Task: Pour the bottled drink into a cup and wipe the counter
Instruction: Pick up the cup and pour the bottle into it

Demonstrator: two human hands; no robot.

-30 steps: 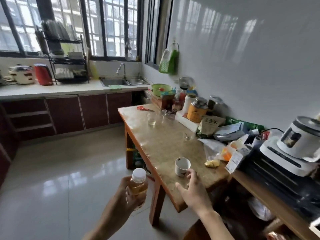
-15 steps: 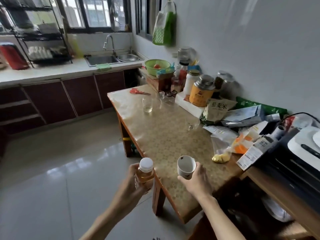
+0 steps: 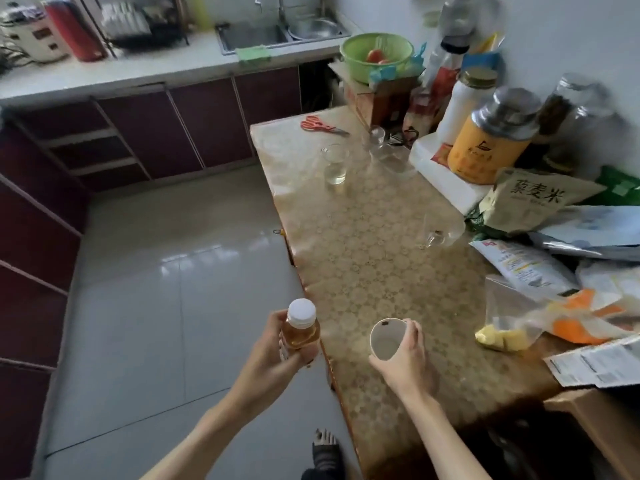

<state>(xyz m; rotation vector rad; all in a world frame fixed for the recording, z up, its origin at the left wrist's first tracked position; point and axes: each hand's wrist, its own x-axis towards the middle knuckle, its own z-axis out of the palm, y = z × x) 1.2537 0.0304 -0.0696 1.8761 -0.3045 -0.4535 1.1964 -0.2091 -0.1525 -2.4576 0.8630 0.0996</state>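
Observation:
A small clear bottle [image 3: 300, 329] of amber drink with a white cap stays upright in my left hand [image 3: 277, 355], just off the table's near left edge. My right hand [image 3: 403, 358] grips a white cup [image 3: 386, 338], empty inside and tilted toward me, above the near part of the table [image 3: 374, 258]. The table has a gold patterned cover. Bottle and cup are about a hand's width apart. A green cloth [image 3: 253, 53] lies on the far counter [image 3: 138, 72] beside the sink.
Glasses [image 3: 335, 164] stand mid-table, red scissors [image 3: 320, 126] at the far end. Jars, a green bowl [image 3: 375, 55] and food bags crowd the table's right side. A yellow lump in a plastic bag [image 3: 502, 336] lies right of the cup. Tiled floor on the left.
My right hand reached the cup, closed on it and lifted it off the table. The view dropped lower and closer to the table. The bottle stayed in my left hand.

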